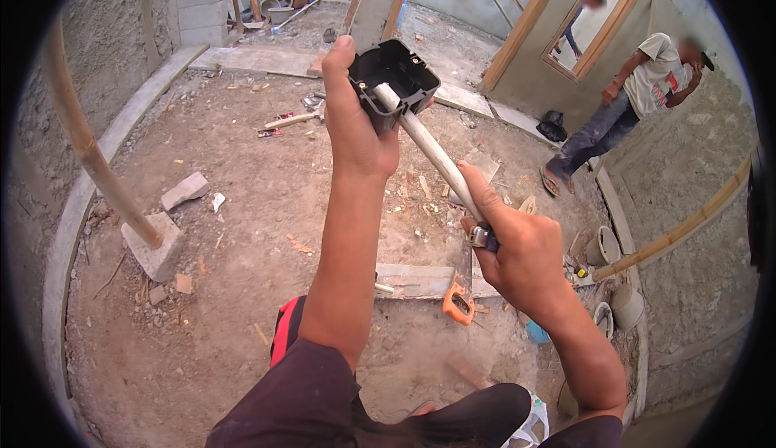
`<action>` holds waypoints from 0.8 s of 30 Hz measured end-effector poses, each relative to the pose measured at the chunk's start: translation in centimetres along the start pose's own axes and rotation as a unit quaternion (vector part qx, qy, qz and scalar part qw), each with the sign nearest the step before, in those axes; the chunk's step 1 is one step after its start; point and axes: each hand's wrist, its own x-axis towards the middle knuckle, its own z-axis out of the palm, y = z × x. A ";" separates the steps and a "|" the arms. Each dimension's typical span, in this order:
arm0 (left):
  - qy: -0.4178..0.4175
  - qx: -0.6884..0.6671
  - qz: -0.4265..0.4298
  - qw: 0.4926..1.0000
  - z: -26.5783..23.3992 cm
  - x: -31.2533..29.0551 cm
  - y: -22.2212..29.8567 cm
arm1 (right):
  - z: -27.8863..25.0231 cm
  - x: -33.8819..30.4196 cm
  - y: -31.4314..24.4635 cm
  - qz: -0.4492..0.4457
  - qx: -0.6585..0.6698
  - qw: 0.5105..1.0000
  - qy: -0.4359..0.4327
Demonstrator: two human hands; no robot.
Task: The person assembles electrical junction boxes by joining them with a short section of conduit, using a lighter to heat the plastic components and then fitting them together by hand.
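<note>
My left hand [356,125] is raised in the upper middle, its fingers wrapped around a black plastic electrical box [408,71] with its open side showing. A white conduit pipe [436,155] runs through the box's near side, and its end shows inside. Lower right of the box, my right hand [525,246] grips the pipe's other part between thumb and fingers. Tucked in the same hand is a small dark object with a metal top that looks like a cigarette lighter [483,236]. No flame is visible. Part of the pipe near the right palm is hidden.
Below the hands, a handsaw [459,306] with an orange handle leans against a board [412,280]. A hammer [295,119] lies farther off on the dirt floor. A wooden pole [105,161] stands left. At right are a person [626,113], buckets [626,307] and a slanting bamboo pole [679,226].
</note>
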 end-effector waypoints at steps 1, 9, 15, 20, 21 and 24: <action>-0.009 0.025 0.037 0.999 -0.3 0.5 -0.1 | -0.4 0.0 -0.1 0.027 0.056 0.998 -0.023; -0.023 0.010 -0.011 1.000 -0.2 -0.1 -0.5 | -0.4 -1.0 -0.4 0.122 0.189 0.973 -0.060; -0.063 0.037 0.072 0.995 -1.0 0.1 -0.8 | -1.7 -2.1 0.3 0.145 0.274 0.947 -0.087; -0.072 -0.017 0.029 0.997 -0.3 0.1 -1.4 | -1.4 -2.9 0.1 0.251 0.532 0.797 -0.136; -0.072 -0.016 0.028 0.997 -0.2 0.0 -1.4 | -0.7 -2.8 -0.2 0.163 0.266 0.948 -0.065; -0.044 -0.012 -0.015 0.999 0.2 -0.4 -1.3 | 0.7 -3.0 -0.3 0.051 -0.044 0.997 0.040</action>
